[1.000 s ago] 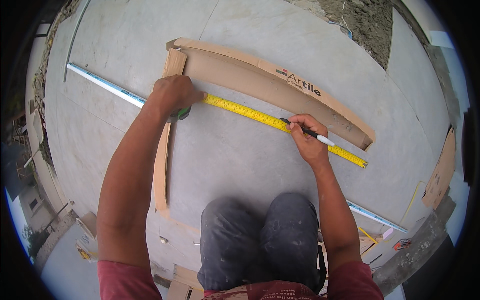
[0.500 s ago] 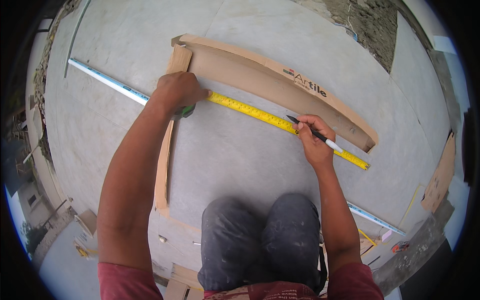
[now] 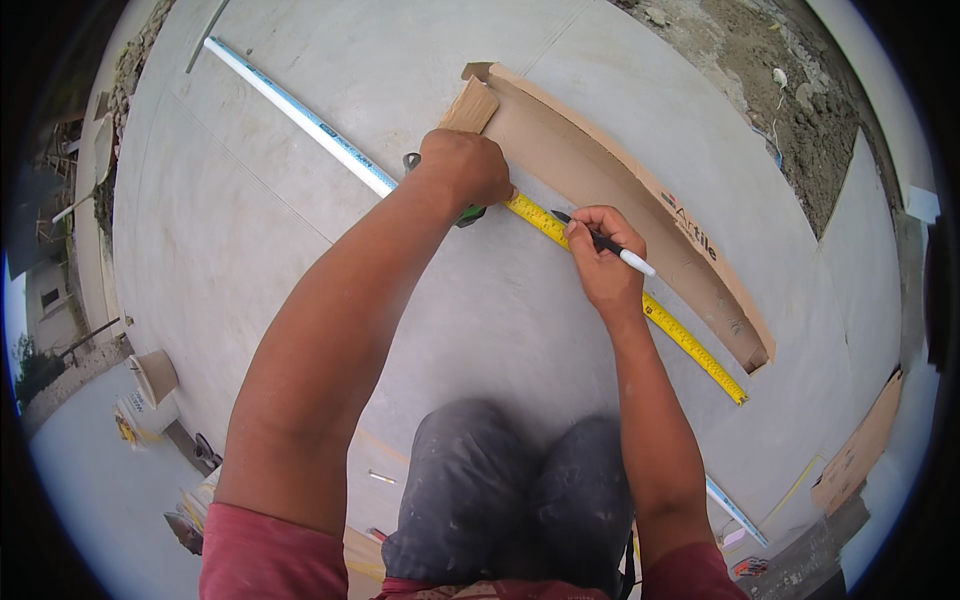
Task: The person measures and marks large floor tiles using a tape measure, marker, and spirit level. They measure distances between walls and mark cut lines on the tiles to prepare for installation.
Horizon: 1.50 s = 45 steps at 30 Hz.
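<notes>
My left hand is closed around a tape measure; only a bit of its green and dark case shows below the fingers. From it the yellow blade runs to the lower right, over the grey surface and along the inside of a cardboard piece. My right hand pinches a black marker with a white end. Its dark tip points up-left at the blade, close to my left hand; whether it touches cannot be told. The right hand covers the middle of the blade.
A long white-and-blue bar lies past my left hand, and a similar bar lies at lower right. My knees are at the near side. A bucket stands at left, with bare soil at far right.
My right hand with the marker has moved along the blade toward my left hand. The whole view has turned, so the tape and cardboard slope more steeply. Both hands keep their holds.
</notes>
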Tool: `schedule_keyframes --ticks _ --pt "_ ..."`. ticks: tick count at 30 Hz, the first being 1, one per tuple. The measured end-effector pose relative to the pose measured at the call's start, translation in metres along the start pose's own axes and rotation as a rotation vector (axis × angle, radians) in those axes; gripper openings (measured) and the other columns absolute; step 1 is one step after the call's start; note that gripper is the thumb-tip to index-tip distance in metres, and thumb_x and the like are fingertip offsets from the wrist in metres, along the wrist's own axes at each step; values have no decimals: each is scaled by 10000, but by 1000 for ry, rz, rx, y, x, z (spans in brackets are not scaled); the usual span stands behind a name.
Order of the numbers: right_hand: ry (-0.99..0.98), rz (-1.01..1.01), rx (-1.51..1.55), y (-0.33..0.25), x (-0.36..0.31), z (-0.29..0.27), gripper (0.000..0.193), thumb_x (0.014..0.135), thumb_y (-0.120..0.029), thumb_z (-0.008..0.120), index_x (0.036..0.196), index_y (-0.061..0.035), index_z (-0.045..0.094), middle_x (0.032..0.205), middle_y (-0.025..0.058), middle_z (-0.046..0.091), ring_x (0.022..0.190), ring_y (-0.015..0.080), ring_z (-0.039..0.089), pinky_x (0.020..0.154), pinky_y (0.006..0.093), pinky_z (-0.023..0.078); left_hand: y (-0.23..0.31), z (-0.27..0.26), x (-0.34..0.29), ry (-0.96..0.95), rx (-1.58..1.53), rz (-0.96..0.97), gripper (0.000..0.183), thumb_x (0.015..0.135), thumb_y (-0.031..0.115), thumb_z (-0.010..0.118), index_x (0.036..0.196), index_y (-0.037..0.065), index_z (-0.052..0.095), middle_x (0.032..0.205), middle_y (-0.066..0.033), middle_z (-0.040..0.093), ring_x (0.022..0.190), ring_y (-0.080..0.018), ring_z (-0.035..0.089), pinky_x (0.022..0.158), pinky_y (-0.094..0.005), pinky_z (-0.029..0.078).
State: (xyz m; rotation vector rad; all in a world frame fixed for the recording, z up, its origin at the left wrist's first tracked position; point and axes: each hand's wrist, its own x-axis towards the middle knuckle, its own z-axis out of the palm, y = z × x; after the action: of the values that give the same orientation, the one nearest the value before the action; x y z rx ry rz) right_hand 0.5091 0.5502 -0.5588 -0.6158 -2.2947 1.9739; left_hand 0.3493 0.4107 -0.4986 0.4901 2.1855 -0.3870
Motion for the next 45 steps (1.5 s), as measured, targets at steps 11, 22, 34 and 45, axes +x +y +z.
schedule_keyframes --ticks 11,22,34,45 --pt "-19 -5 -64 6 2 4 76 887 -24 671 947 21 673 766 27 666 660 43 549 603 219 466 -4 7 5 55 -41 26 258 863 409 699 987 202 789 977 27 759 945 -143 720 733 -312 541" --pt "60 57 28 -18 -65 -32 130 940 -12 643 1063 18 613 901 57 667 791 72 603 723 225 489 -4 13 8 84 -21 38 372 894 482 679 970 138 797 895 -21 759 882 -169 722 720 -326 528" --pt "-4 209 -264 -75 -313 -118 114 954 -52 631 1054 -6 604 864 37 676 705 51 563 643 206 454 -13 127 -47 687 32 247 575 790 506 764 1136 71 613 1133 -100 575 1148 -277 538 1007 -488 409" --pt "129 70 -282 -82 -395 -147 85 947 -56 620 1018 -17 596 818 20 621 687 70 555 640 218 451 -20 228 -129 856 -32 112 161 924 171 569 1066 101 601 1101 -67 563 1117 -251 548 982 -537 411"
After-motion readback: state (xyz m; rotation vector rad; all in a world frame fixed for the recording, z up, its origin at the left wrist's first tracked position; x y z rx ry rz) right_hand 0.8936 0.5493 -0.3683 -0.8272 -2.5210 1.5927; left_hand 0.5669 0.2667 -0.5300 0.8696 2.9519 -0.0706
